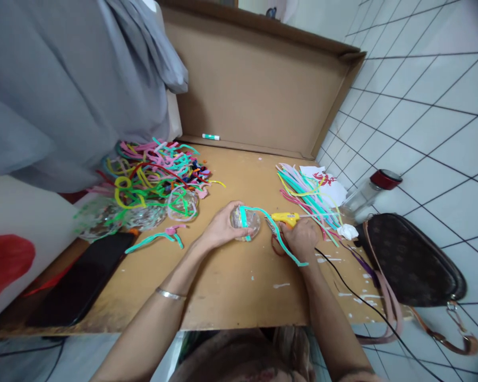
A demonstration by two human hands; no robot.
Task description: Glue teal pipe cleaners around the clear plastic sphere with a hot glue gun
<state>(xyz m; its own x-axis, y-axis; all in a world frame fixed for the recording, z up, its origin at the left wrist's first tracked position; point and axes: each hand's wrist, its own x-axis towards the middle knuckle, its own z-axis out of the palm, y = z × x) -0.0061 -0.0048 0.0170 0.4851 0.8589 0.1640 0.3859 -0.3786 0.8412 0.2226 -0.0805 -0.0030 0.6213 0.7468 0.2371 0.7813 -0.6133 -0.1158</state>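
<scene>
My left hand (225, 225) is closed around a clear, rounded plastic container (255, 225) over the middle of the table. A turquoise pipe cleaner (276, 231) runs across the container, and its loose end trails right, in front of my right wrist. My right hand (300, 236) grips a yellow hot glue gun (284, 218), whose nozzle points left toward the container with a small gap between. Partly hidden by the pipe cleaner, a pair of scissors (278, 245) with reddish handles lies beside the glue gun.
Tangled pipe cleaners (151, 170) and clear plastic pieces (143, 215) heap at left, near a black phone (83, 281). Straight pipe cleaners (308, 193), a glass bottle (366, 193) and a brown bag (410, 260) are at right. A black cord (354, 286) crosses the table edge; cardboard (258, 79) stands behind.
</scene>
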